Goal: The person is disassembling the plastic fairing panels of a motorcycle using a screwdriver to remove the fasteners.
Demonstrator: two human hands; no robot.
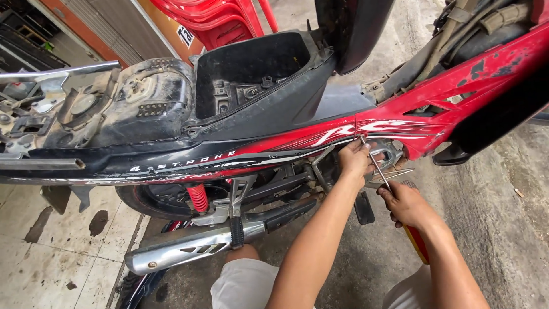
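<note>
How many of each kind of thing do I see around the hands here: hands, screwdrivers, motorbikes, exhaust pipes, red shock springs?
Hands: 2, left hand and right hand
Screwdriver: 1, in the right hand
Motorbike: 1
Exhaust pipe: 1
Red shock spring: 1
Total: 6

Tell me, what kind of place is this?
Probably a small motorbike repair shop. A red motorbike stands with its seat lifted, the right hand works a screwdriver at its side panel, and the concrete floor is oil-stained.

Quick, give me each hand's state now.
Left hand: fingers closed, pinching the screwdriver's shaft at the red side panel.
Right hand: closed around the screwdriver handle.
</note>
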